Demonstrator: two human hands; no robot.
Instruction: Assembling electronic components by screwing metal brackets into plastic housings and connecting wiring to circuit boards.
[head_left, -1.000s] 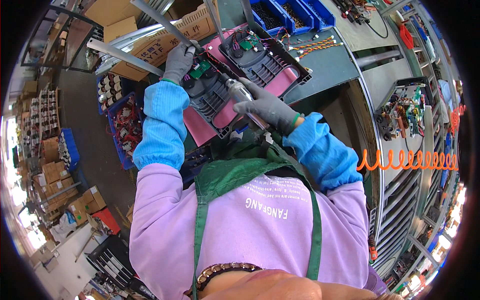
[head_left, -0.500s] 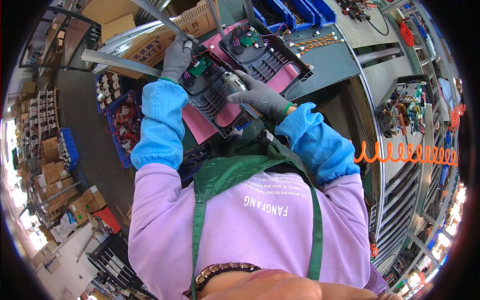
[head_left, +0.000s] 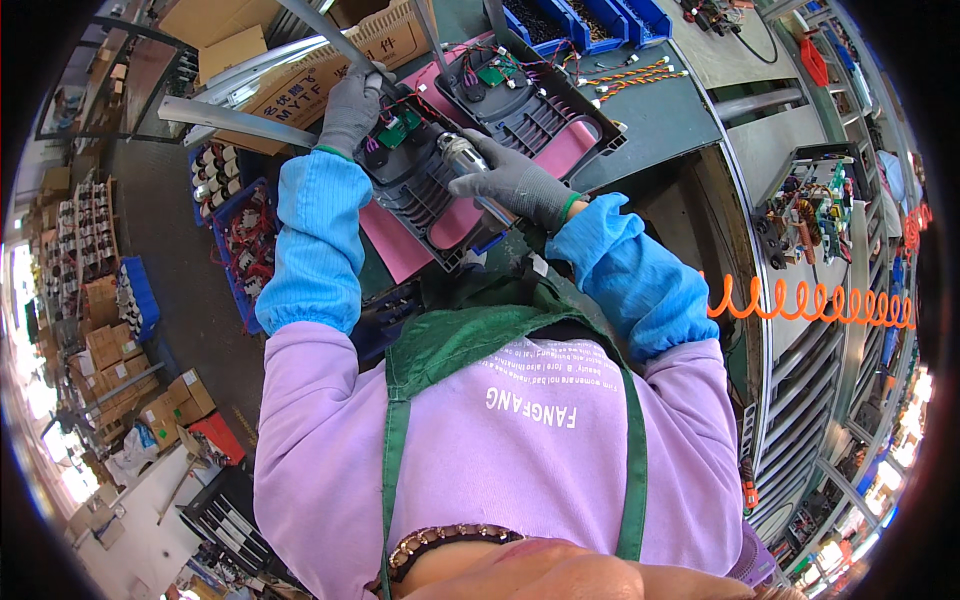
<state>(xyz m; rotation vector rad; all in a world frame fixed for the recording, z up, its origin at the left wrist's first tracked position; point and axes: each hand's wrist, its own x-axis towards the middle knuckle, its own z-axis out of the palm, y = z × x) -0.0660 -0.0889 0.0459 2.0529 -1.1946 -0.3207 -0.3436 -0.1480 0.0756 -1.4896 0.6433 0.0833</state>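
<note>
A dark grey plastic housing [head_left: 408, 172] lies on a pink sheet [head_left: 392, 243] on the bench. It holds a small green circuit board [head_left: 399, 129] with red and purple wires. My gloved left hand [head_left: 350, 112] grips the housing's far left edge, fingers bent, the tips partly hidden. In my gloved right hand [head_left: 522, 188] is a silver powered screwdriver [head_left: 463, 157], fingers wrapped round its body. The tool is tilted over the housing near the board, and its tip cannot be made out. A second similar housing [head_left: 505, 98] with its own board lies just beyond, to the right.
Blue bins [head_left: 590, 25] of small screws stand at the back. Twisted cable bundles [head_left: 635, 80] lie to the right of the housings. Metal bars [head_left: 235, 122] and a cardboard box [head_left: 320, 85] are at the far left. An orange coiled hose [head_left: 810, 305] stretches across the right side.
My right hand has shifted slightly left and away from me with the screwdriver. My left hand has moved slightly left, still at the housing's edge.
</note>
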